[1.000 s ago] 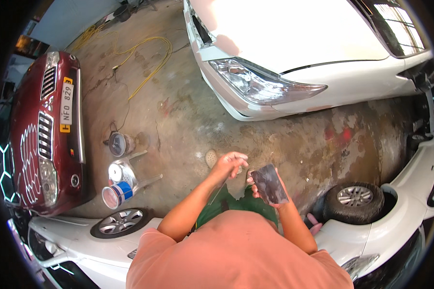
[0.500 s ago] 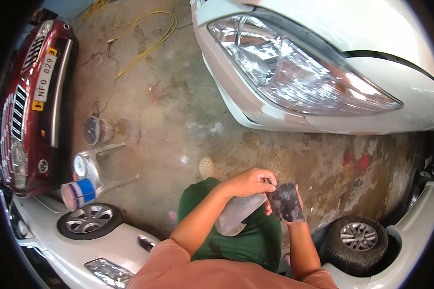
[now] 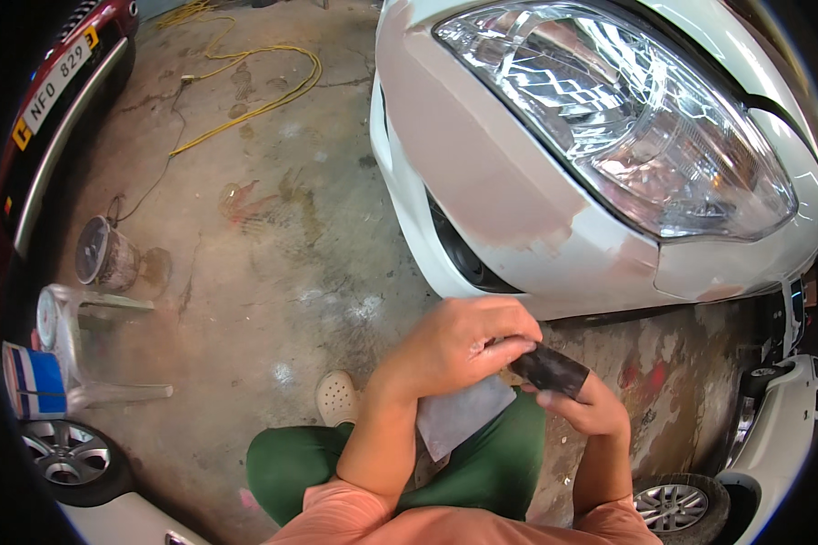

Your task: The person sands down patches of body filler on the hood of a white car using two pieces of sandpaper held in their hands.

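Note:
Between my hands, above my lap, is a dark sheet of sandpaper (image 3: 554, 368) with greyish dust on it. My left hand (image 3: 468, 341) is closed, pinching its upper left edge between thumb and fingers. Below, my right hand (image 3: 586, 404) is closed round the sheet's lower right end, supporting it from underneath. A lighter grey sheet (image 3: 463, 416) shows under my left hand and over my green trousers; whether the hand also grips it I cannot tell. Just ahead stands a white car's front bumper (image 3: 509, 191), with dull pinkish-beige patches beside the clear headlight (image 3: 627, 118).
At the left stand a plastic stool (image 3: 68, 341), a blue-and-white pail (image 3: 34, 380) and a dirty bucket (image 3: 104, 252). A yellow cord (image 3: 273, 109) lies looped on the stained concrete floor (image 3: 264, 263). A red car (image 3: 73, 100) and other white cars (image 3: 782, 409) surround me.
My view has shifted closer to the white bumper. The sandpaper has tilted, and my left hand now covers more of its upper edge. Both hands have stayed on it.

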Demonstrator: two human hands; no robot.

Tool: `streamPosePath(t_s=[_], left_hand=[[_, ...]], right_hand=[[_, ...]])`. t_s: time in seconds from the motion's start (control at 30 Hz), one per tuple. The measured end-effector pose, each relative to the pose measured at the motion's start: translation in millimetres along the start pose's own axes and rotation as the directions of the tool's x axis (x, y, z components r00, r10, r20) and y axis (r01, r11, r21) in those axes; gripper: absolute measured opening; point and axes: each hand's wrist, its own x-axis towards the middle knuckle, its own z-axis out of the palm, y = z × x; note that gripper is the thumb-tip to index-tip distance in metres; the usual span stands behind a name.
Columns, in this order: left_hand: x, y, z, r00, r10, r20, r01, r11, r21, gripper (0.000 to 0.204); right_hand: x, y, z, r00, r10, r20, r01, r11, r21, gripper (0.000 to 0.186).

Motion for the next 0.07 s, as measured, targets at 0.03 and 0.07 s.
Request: streamPosePath(t_s=[0.03,0.07], left_hand=[[-4.2,-5.7,-1.0,0.999,0.045,-0.011,-0.044,0.999,0.023,0.015],[-5.2,-5.9,-5.6,0.996,0.082,-0.028,-0.081,0.995,0.057,0.015]], right_hand=[[6.2,12.0,11.0,0.999,0.01,-0.046,-0.013,0.998,-0.054,0.06],[8.3,12.5,16.9,0.999,0.001,-0.041,-0.004,0.998,-0.065,0.06]])
